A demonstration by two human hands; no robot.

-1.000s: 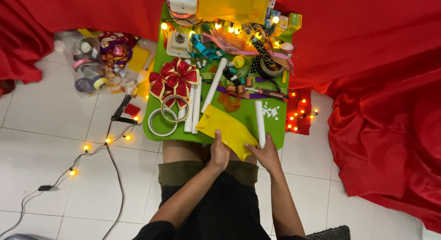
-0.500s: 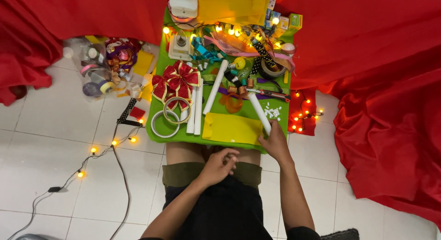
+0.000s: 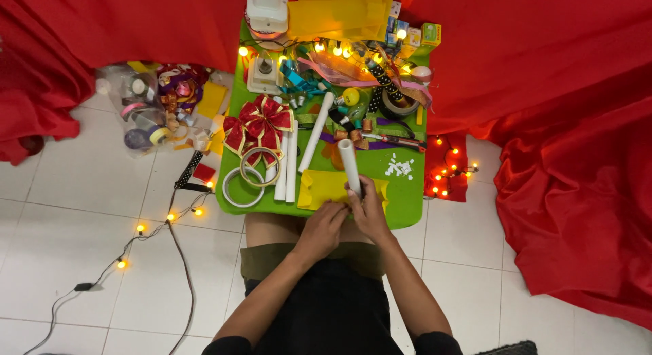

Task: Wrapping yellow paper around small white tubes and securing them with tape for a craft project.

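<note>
Your right hand [image 3: 372, 209] is wrapped around the near end of a white paper tube [image 3: 349, 166], which lies over the yellow sheet [image 3: 324, 186] at the near edge of the green tabletop [image 3: 401, 192]. Your left hand [image 3: 324, 227] touches the sheet's near edge, just left of the tube; whether its grip is closed, you cannot tell. Risk: the smooth, stiff tube may roll off the thin, curling sheet. Left of the tube lie two more white tubes [image 3: 286, 168], tape rings [image 3: 252, 173] and a glossy red bow [image 3: 259, 124].
</note>
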